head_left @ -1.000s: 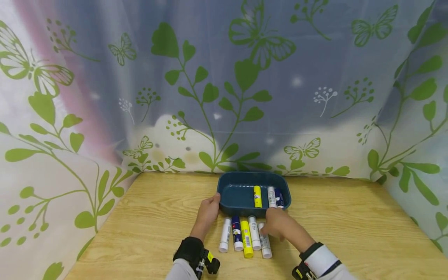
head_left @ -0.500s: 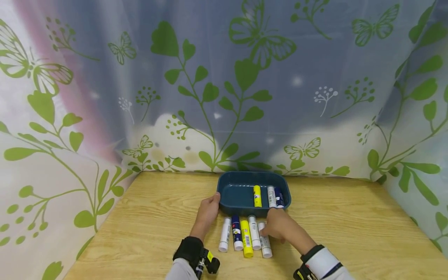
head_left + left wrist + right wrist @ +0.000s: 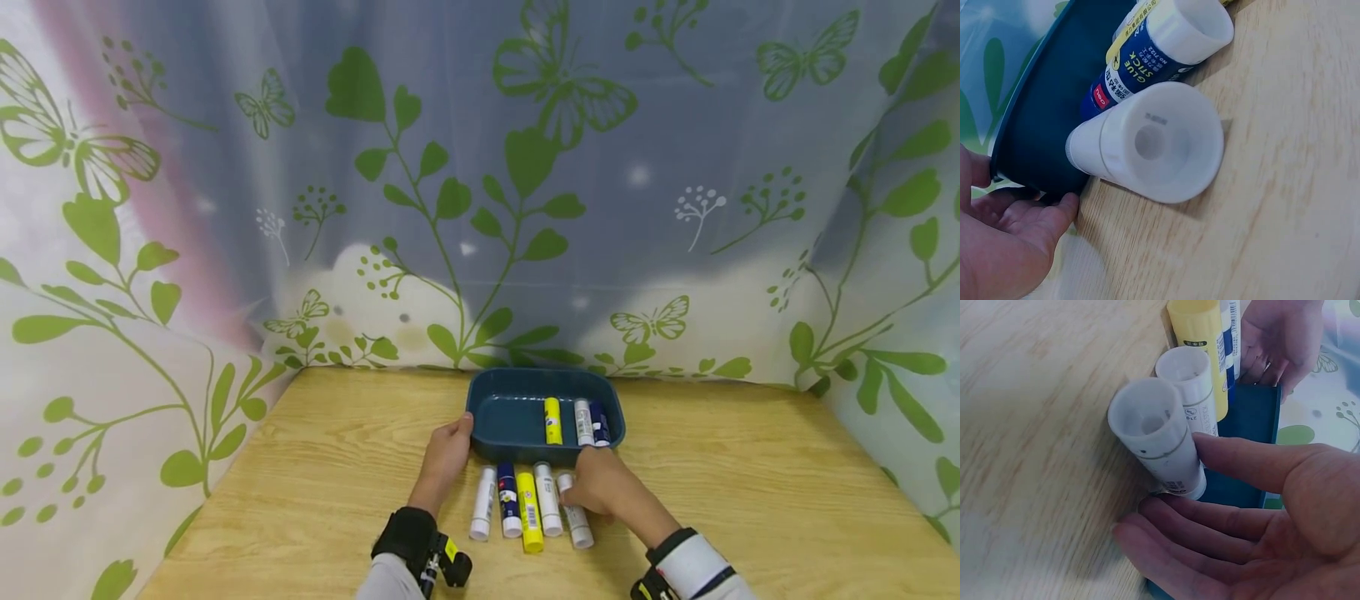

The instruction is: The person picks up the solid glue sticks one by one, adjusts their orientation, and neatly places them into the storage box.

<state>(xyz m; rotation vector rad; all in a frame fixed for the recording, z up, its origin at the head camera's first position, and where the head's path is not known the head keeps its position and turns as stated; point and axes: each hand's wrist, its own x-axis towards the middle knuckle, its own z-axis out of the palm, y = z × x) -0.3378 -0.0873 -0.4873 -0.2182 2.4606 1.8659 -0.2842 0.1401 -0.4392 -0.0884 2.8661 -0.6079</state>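
Note:
My left hand (image 3: 446,457) grips the left end of a dark teal plastic tray (image 3: 517,453), thumb at the rim and fingers low on the wall. My right hand (image 3: 613,490) pinches the rightmost white glue stick (image 3: 577,518), in front of the tray; the right wrist view shows the thumb on one side and curled fingers (image 3: 1210,519) opposite. To its left lie another white glue stick (image 3: 548,500), a yellow one (image 3: 529,514), a dark blue one (image 3: 509,500) and a further white one (image 3: 483,503).
Inside the tray's right half lie a yellow glue stick (image 3: 552,421), a white one (image 3: 583,422) and a dark blue one (image 3: 600,423). Behind the wooden table (image 3: 337,467) hangs a leaf-and-butterfly curtain (image 3: 480,250), right at the tray's back.
The rightmost white glue stick has swung its near end to the right, widening its gap from the white one beside it. My right hand has shifted slightly right; the left keeps its hold.

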